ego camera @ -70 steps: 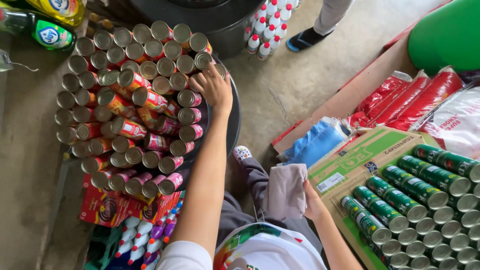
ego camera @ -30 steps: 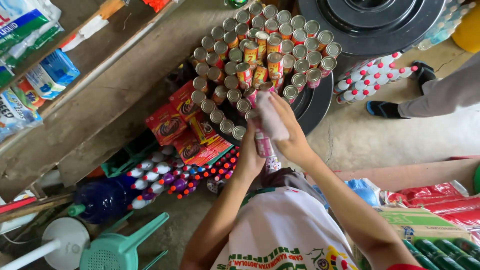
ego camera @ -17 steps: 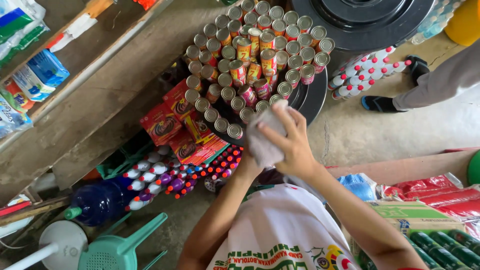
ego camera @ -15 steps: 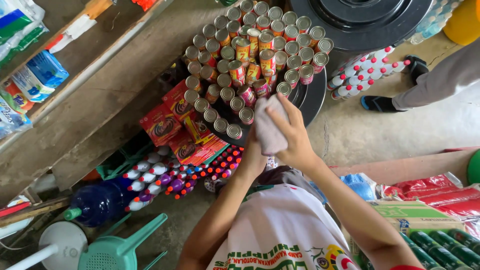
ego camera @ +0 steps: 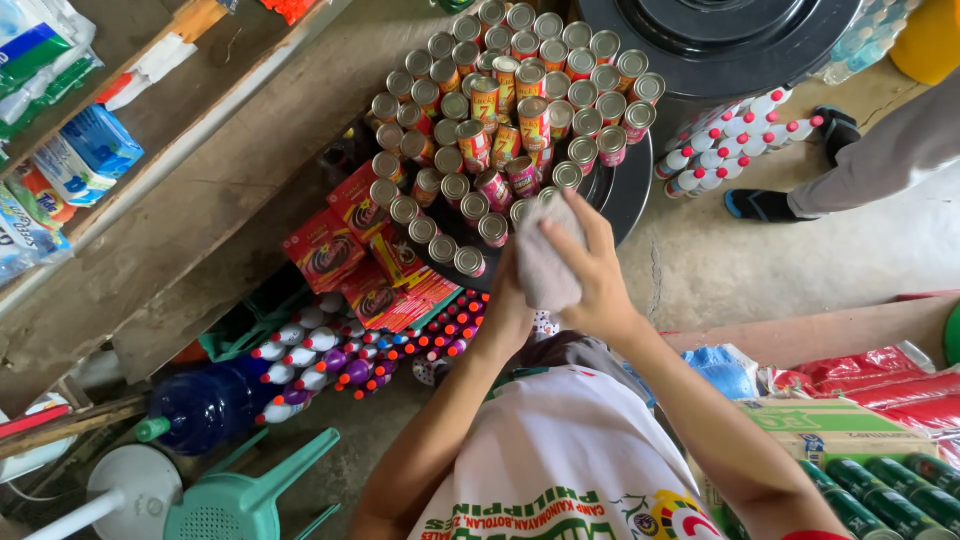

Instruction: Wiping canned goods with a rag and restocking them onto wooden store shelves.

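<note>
Two hands are meeting over one grey cloth, which is sitting just below the near edge of the stacked cans. The right hand is curling its fingers over the cloth from the right and pressing it, thumb and fingertips spread along its top. The left hand is lying mostly behind the cloth; it is touching the cloth's left side, but how tightly it is closing cannot be told. Whatever the cloth is wrapping is hidden.

The cans are lying on their sides in rows on a round black lid, with red packets leaning beside them. White bottles with coloured caps are lying on the concrete floor below. A wooden shelf is running along the left, and a cardboard box of green cans is standing at lower right.

Both forearms are reaching forward from the chest, converging at the cloth. Another person's leg and shoe are showing at upper right.
</note>
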